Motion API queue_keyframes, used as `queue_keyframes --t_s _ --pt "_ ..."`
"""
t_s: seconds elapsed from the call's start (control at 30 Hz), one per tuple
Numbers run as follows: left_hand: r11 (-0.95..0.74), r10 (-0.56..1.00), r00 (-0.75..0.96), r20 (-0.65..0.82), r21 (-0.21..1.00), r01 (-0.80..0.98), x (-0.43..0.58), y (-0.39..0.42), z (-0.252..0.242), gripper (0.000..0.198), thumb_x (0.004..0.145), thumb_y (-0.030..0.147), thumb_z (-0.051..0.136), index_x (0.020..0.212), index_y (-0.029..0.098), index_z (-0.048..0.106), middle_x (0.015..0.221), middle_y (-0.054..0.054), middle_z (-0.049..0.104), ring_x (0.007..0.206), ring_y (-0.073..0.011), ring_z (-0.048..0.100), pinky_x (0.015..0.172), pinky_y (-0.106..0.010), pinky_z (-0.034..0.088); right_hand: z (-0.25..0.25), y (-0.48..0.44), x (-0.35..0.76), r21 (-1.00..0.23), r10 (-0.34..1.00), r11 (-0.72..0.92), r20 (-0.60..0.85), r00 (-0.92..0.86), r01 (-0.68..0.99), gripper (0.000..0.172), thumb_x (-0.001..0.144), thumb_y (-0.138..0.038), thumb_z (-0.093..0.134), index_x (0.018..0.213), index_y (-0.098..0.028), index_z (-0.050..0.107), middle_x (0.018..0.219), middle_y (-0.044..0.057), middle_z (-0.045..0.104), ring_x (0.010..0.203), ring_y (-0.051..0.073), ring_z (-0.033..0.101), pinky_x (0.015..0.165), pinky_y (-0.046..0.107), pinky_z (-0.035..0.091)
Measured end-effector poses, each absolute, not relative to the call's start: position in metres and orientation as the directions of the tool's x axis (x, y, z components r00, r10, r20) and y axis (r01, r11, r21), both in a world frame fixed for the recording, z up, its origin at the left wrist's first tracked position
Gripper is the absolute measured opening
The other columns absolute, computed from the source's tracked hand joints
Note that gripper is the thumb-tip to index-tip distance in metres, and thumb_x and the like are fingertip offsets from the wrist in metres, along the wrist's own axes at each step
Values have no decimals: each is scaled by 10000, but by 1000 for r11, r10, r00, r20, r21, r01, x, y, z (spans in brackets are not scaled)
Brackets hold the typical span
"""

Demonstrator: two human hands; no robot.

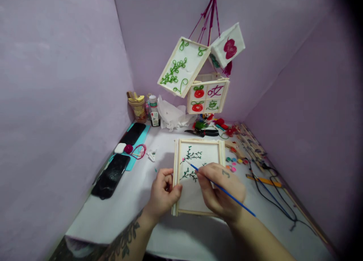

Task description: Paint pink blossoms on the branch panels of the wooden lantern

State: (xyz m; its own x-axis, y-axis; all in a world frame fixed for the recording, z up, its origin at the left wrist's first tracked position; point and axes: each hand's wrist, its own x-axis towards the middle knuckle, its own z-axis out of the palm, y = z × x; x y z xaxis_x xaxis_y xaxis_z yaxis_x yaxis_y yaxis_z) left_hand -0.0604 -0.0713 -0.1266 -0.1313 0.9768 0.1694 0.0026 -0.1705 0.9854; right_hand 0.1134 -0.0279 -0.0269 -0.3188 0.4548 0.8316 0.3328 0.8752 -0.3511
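Observation:
My left hand (pixel 163 193) grips the left side of a wooden-framed lantern (pixel 195 206), thumb over its front edge. Its white panel carries dark green painted branches (pixel 191 174) and a small pink spot at the upper left. In my right hand (pixel 222 191) is a thin blue paintbrush (pixel 234 199), pinched near its front. The brush tip is close to the pink spot; whether it touches, I cannot tell. My right hand covers part of the panel's right side. Small pots of coloured paint (pixel 231 164) lie just right of the lantern.
Decorated lanterns (pixel 208 96) hang from purple cords above the table's back. Black-handled pliers (pixel 202 132), crumpled white paper (pixel 172 115) and a bottle (pixel 153 111) stand or lie behind. Two phones (pixel 111 176) are at left. A black cable (pixel 280 204) and a yellow ruler-like strip (pixel 263 180) lie at right.

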Motion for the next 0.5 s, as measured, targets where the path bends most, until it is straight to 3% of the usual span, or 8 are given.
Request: queue_keyframes --t_s 0.5 --pt "-167 976 -141 164 986 -15 -60 -70 -126 469 813 518 708 1070 199 480 633 68 480 535 -100 448 512 -214 354 -27 -27 113 -359 459 876 827 -325 324 185 862 -35 543 938 -193 604 712 34 637 631 152 589 574 282 515"
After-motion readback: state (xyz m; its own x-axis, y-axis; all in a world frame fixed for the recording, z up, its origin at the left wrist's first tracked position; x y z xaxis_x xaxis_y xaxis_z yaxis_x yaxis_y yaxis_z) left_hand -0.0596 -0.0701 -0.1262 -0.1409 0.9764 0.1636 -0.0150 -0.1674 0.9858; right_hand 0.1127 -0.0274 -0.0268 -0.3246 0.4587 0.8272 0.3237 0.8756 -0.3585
